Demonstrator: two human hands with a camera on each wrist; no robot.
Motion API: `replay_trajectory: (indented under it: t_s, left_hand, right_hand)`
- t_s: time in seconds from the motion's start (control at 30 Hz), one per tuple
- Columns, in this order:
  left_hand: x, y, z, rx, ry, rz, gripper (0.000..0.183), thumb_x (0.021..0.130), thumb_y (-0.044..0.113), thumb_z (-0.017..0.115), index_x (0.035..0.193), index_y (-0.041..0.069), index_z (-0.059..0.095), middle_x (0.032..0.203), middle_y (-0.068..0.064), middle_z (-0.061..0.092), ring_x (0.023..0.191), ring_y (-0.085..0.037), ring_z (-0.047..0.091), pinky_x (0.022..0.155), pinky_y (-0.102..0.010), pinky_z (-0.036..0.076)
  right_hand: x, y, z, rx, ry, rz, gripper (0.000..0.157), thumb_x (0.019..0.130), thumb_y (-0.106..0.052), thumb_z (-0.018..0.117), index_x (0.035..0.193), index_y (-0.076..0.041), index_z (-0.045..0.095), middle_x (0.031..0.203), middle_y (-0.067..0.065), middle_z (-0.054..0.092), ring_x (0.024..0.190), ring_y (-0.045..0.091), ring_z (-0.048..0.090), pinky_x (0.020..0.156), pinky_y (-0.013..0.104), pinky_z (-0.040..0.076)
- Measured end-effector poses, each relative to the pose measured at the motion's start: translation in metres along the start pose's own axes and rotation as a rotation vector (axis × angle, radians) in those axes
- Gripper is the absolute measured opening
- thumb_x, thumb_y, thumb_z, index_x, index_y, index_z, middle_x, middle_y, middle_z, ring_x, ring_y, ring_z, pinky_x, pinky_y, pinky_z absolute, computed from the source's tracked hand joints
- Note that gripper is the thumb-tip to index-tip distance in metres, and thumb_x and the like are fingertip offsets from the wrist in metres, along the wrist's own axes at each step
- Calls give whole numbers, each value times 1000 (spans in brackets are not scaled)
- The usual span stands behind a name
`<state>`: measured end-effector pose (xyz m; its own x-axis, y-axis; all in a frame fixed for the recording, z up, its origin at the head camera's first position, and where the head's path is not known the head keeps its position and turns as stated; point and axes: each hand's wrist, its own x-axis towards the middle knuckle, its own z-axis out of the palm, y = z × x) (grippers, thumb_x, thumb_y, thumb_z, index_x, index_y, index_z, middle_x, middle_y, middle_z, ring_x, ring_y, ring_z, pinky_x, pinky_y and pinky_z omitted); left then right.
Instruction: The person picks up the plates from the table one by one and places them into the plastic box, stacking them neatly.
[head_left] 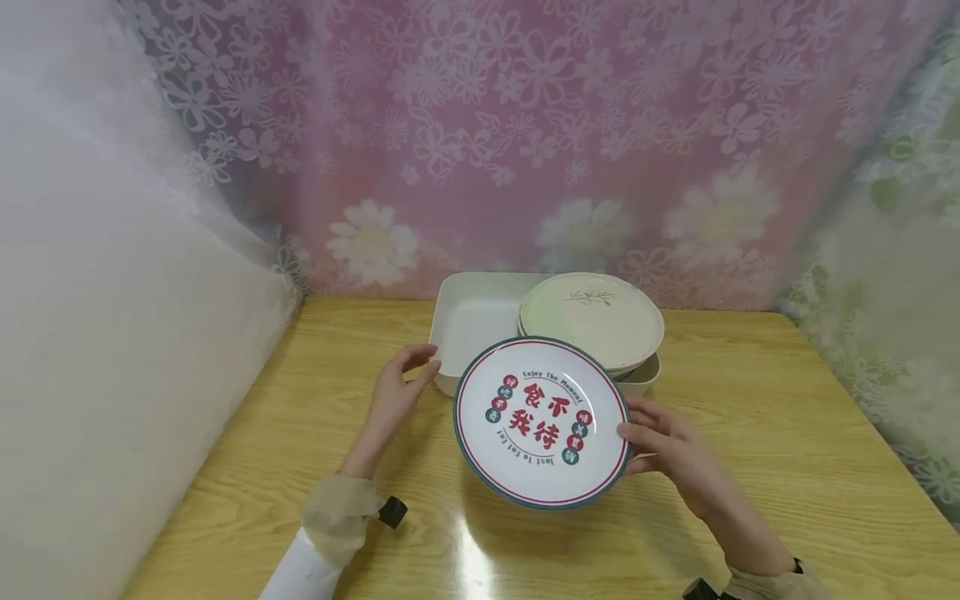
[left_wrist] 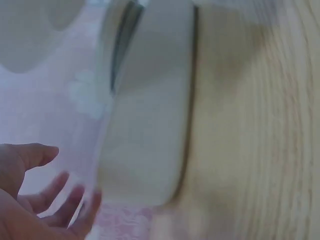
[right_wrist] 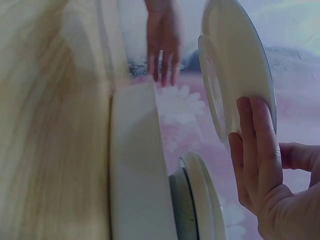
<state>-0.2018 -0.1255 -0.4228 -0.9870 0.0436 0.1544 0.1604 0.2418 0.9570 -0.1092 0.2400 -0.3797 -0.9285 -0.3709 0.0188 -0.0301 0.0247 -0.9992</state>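
Observation:
My right hand (head_left: 671,446) pinches the right rim of a round white plate (head_left: 543,479), its thumb on the face and its fingers underneath. The plate has a dark teal edge, a red ring and printed lettering, and it is held up and tilted above the table. In the right wrist view the plate's underside (right_wrist: 240,60) faces the fingers. My left hand (head_left: 397,392) is held at the left front corner of a white rectangular basin (head_left: 480,312), fingers apart and holding nothing. Inside the basin's right part, a stack of plates rises above the rim, topped by a cream plate (head_left: 607,329) with a leafy sprig.
Beneath everything is a wood-grain table (head_left: 315,400), with the basin near its back edge. A pink floral curtain (head_left: 525,150) hangs behind. White cloth (head_left: 112,292) covers the left side, and a pale floral cloth (head_left: 892,300) hangs at the right.

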Motion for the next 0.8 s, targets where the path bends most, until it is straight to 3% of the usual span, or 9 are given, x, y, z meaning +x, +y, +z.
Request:
replay_trajectory:
  t_s: [0.07,0.2,0.4,0.6,0.8]
  left_hand:
    - [6,-8,4,61,33,-9,51,97,23,72,141,3,55,147,-16,51,136,-36,46,106,-51,49]
    - [15,-22,11,129,-23,-53,76,94,26,75,156,4,36,160,-20,33,144,-42,37,111,-53,44]
    - [17,-28,12,134,-57,-53,85,94,25,75,159,4,27,163,-22,27,143,-44,38,112,-55,41]
    - [16,-28,10,122,-66,-32,88,94,26,75,161,3,21,163,-22,25,143,-43,39,111,-56,42]
    - [18,-29,10,141,-70,-14,87,94,26,74,160,2,23,161,-24,29,141,-44,41,112,-56,41]
  right_hand:
    - [3,-4,-4,9,27,-15,50,106,-4,47,144,22,27,111,-3,71,85,18,72,71,37,63]
    - [10,-13,-16,42,106,-50,41,106,-5,48,141,14,37,109,-2,71,88,15,72,73,32,63]
    - [27,-28,-34,180,234,-80,33,106,-8,51,136,2,45,111,0,68,88,14,72,77,29,62]
    - [48,-37,-47,282,332,-54,45,104,-11,58,141,4,38,108,0,66,80,13,71,77,24,61]
    - [61,-36,-57,316,372,-14,72,104,-10,57,156,11,13,104,0,66,75,13,70,77,22,60]
